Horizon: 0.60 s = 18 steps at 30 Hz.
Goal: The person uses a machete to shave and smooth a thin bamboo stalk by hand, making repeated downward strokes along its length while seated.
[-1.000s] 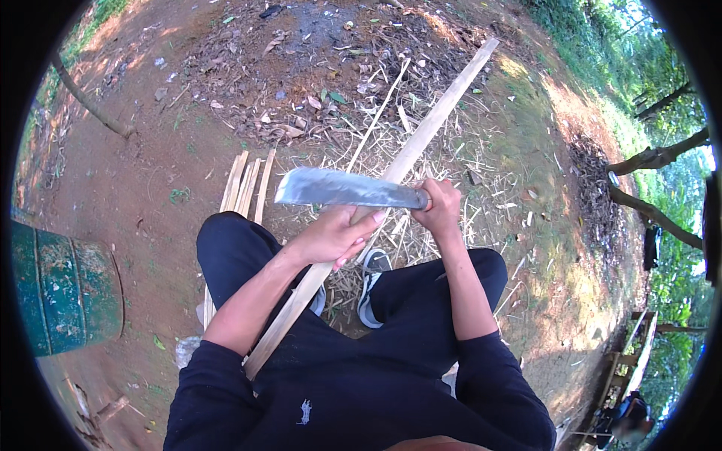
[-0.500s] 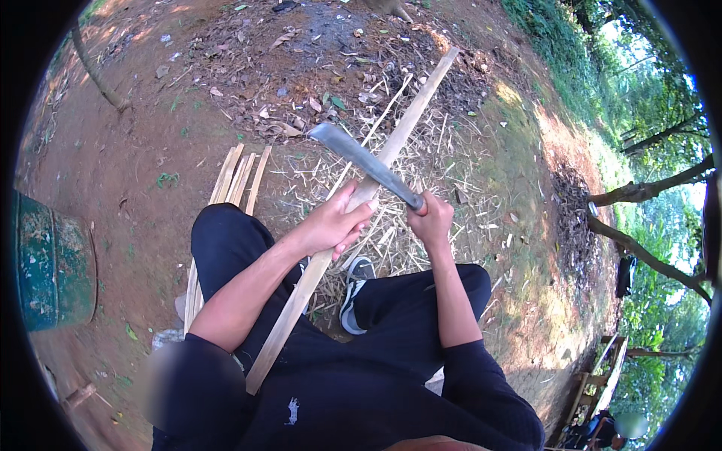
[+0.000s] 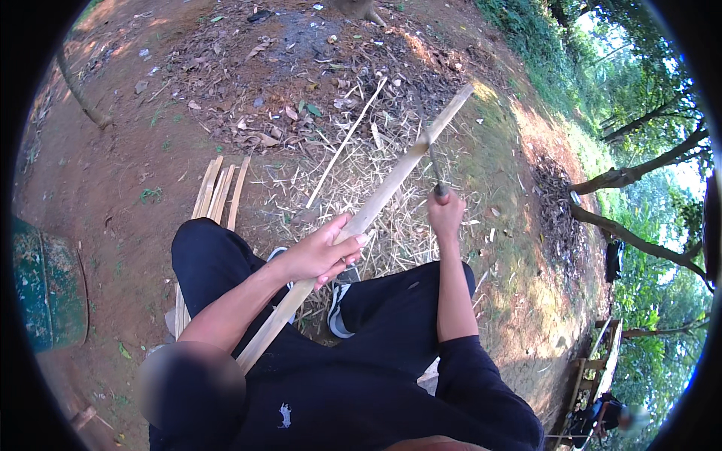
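A drum [image 3: 51, 293] stands left of the sticks [image 3: 207, 188]; right of these, a slat [image 3: 391, 186] slants over shavings [image 3: 398, 244] on the ground [image 3: 128, 225], with branches [image 3: 628, 178] at the far right.

1. Left hand [image 3: 323, 252] and right hand [image 3: 446, 214]: one each, two hands in total.
2. Knife [image 3: 440, 187]: one, in the right hand.
3. Slat [image 3: 388, 189]: one, in the left hand.
4. Strips [image 3: 222, 192] by the left knee: at least four; overlap prevents an exact count.
5. Stick [image 3: 347, 143], loose on the ground: one.
6. Shoes [image 3: 338, 307]: two, one only partly visible.
7. Drum [image 3: 49, 293]: one, partly in view.
8. Other person [image 3: 600, 416]: one, at lower right.
9. Shavings [image 3: 383, 244]: numerous, not countable.
10. Dry leaves [image 3: 291, 113]: numerous, not countable.
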Tool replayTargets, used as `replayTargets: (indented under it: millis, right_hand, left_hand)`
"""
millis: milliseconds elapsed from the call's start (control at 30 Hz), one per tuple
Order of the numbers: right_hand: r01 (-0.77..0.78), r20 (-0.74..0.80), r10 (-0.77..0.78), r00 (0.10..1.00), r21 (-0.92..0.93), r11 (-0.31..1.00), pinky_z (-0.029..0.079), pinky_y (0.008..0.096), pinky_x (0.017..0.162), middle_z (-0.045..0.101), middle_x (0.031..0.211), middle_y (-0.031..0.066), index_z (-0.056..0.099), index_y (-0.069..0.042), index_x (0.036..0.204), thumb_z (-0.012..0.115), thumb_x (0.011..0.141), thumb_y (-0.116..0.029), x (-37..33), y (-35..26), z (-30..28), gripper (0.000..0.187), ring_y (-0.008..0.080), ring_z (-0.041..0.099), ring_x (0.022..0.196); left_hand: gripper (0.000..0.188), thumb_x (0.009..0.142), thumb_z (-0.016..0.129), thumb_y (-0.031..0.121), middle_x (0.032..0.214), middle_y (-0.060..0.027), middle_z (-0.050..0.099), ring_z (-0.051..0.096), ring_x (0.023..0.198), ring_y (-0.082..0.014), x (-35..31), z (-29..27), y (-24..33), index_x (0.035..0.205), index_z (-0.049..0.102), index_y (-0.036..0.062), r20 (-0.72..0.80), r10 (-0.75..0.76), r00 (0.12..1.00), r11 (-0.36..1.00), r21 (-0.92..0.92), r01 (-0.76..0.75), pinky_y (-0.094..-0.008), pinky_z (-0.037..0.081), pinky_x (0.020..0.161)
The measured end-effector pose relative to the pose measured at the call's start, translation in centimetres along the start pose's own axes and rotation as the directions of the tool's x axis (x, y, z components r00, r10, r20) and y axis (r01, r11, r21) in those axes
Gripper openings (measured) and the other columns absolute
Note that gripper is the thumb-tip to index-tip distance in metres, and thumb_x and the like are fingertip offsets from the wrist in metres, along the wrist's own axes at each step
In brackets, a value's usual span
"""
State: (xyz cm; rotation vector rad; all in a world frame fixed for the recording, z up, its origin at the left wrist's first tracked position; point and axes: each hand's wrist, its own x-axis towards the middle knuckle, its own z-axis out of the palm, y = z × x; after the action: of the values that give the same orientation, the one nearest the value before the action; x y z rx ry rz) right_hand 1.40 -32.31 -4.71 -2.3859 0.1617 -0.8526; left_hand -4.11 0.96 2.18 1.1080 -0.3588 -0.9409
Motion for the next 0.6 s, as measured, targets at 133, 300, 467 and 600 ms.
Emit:
replayTargets:
  millis: [133, 300, 467, 600]
  right_hand:
    - [0.458, 0.058, -0.456, 0.888, -0.029, 0.889, 0.044, 0.0395, 0.051, 0.049, 0.05, 0.0134, 0.048, -0.004, 0.063, 0.066, 0.07, -0.008, -0.4, -2.5, -1.3, 0.02, 0.0324, 0.053, 0.048]
    - [-0.068, -0.126, 0.045, 0.991, -0.179, 0.981, 0.045, 0.0452, 0.057, 0.057, 0.058, 0.0201, 0.054, 0.001, 0.064, 0.065, 0.072, -0.013, 3.6, 4.8, -2.7, 0.019, 0.038, 0.059, 0.056]
    - [-0.253, -0.098, 0.238, 0.966, -0.192, 0.948, 0.045, 0.0481, 0.061, 0.06, 0.064, 0.0241, 0.057, 0.003, 0.066, 0.066, 0.076, -0.021, 3.5, 5.8, -2.2, 0.027, 0.0422, 0.059, 0.061]
    - [-0.017, -0.019, 0.013, 1.0, -0.221, 0.975, 0.045, 0.0462, 0.058, 0.056, 0.059, 0.0197, 0.054, -0.001, 0.068, 0.069, 0.075, -0.017, 1.3, 4.2, -1.7, 0.022, 0.0402, 0.059, 0.06]
  left_hand:
    - [0.032, 0.106, 0.046, 0.027, 0.079, -0.0009, 0.049, 0.041, 0.036, -0.0021, -0.4, 0.0, 0.9, 0.126, 0.032, 0.0053, 0.013, -0.003, 1.0, 1.0, 0.015, 0.003, -0.0174, 0.037, 0.031]
    - [0.035, 0.106, 0.045, 0.027, 0.079, -0.0019, 0.05, 0.042, 0.036, -0.0028, -1.8, 2.1, 1.4, 0.127, 0.03, 0.0033, 0.068, -0.04, 0.997, 0.999, 0.022, 0.039, -0.0181, 0.037, 0.031]
    - [0.041, 0.106, 0.045, 0.027, 0.08, -0.0023, 0.049, 0.042, 0.036, -0.0037, -1.1, 1.3, -0.4, 0.133, 0.027, 0.0017, 0.034, -0.031, 0.999, 0.999, 0.015, 0.031, -0.0197, 0.038, 0.03]
    - [0.041, 0.106, 0.046, 0.027, 0.08, -0.0015, 0.049, 0.042, 0.037, -0.0034, -1.1, 0.8, 0.1, 0.134, 0.028, 0.0028, -0.011, -0.031, 0.999, 0.999, 0.036, 0.031, -0.0196, 0.037, 0.03]
